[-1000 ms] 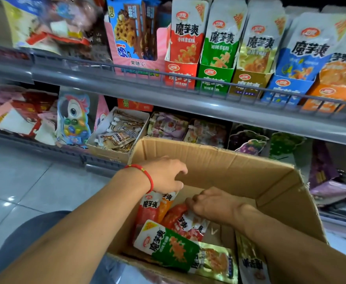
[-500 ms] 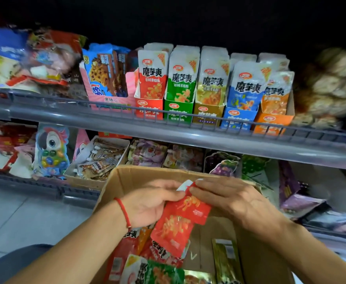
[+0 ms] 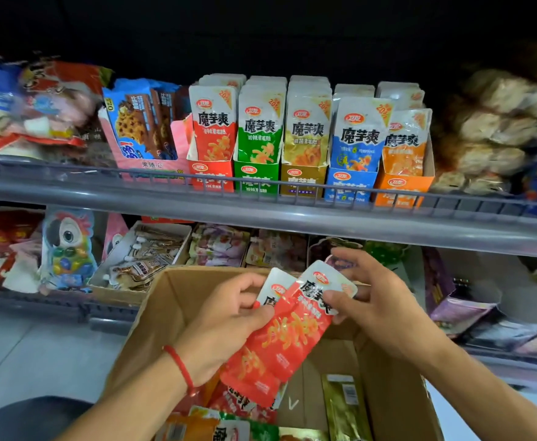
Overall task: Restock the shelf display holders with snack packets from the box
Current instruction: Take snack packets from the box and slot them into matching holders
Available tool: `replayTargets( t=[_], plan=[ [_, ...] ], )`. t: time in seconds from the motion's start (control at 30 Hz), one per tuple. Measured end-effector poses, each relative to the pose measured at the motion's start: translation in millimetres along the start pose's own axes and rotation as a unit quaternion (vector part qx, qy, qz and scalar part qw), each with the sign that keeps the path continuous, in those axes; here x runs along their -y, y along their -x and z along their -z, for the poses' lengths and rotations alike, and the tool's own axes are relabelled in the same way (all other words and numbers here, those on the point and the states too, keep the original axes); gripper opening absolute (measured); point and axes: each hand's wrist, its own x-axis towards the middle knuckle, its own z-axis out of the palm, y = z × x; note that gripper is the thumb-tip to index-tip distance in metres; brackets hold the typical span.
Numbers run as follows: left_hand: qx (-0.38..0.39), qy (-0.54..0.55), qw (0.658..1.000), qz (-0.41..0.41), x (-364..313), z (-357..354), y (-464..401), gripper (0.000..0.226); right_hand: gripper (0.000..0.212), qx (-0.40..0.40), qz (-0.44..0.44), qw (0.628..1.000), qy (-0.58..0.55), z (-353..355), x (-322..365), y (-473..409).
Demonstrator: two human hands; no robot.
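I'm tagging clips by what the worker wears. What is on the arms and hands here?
Both forearms are bare, with no sleeves in view and no gloves. The left hand has a thin red cord bracelet around its wrist. The right hand and its wrist show no bracelet, watch or ring that I can make out.

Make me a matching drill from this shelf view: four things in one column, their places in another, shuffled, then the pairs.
Things:
1. red packets
2. orange holder
3. gold packet
4. parrot pack

Places:
A. lower shelf, far left
B. lying in the box
C. held in both hands, left hand and right hand
D. right end of the holder row, upper shelf

Pairs: 1-C, 2-D, 3-B, 4-A
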Motion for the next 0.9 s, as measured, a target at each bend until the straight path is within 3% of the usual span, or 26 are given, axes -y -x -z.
replayTargets(
  t=[0.13, 0.23, 0.33, 0.47, 0.6, 0.8, 0.9],
  plan=[
    [0.038, 0.017, 0.999, 0.007, 0.7, -8.3, 6.1, 0.034, 0.063, 0.019, 0.02, 0.996, 0.09, -12.4, 1.9, -1.6],
    [0.054, -0.043, 0.998, -0.011, 3.1, -8.2, 5.4, 0.053, 0.069, 0.045, 0.031, 0.99, 0.13, -21.3, 9.1, -2.2],
    [0.086, -0.104, 0.99, -0.03, 4.3, -5.6, 4.2, 0.062, 0.053, 0.092, 0.009, 0.99, 0.105, -22.3, 14.7, -2.6],
    [0.09, -0.097, 0.991, -0.035, 1.4, -1.4, 7.3, 0.057, 0.029, 0.125, -0.036, 0.991, 0.012, -18.9, 21.4, -5.9],
    [0.095, -0.09, 0.991, -0.004, -3.0, 8.3, 10.1, 0.049, 0.022, 0.095, -0.052, 0.991, -0.074, -17.3, 27.3, -7.4],
    [0.09, -0.188, 0.977, -0.037, -2.0, 17.8, 16.8, 0.029, 0.03, 0.111, -0.031, 0.993, 0.011, -15.9, 41.3, -8.2],
    [0.084, -0.187, 0.978, -0.05, -7.5, 26.5, 15.6, 0.041, 0.032, 0.153, -0.037, 0.987, 0.011, -21.5, 55.1, -13.8]
  ],
)
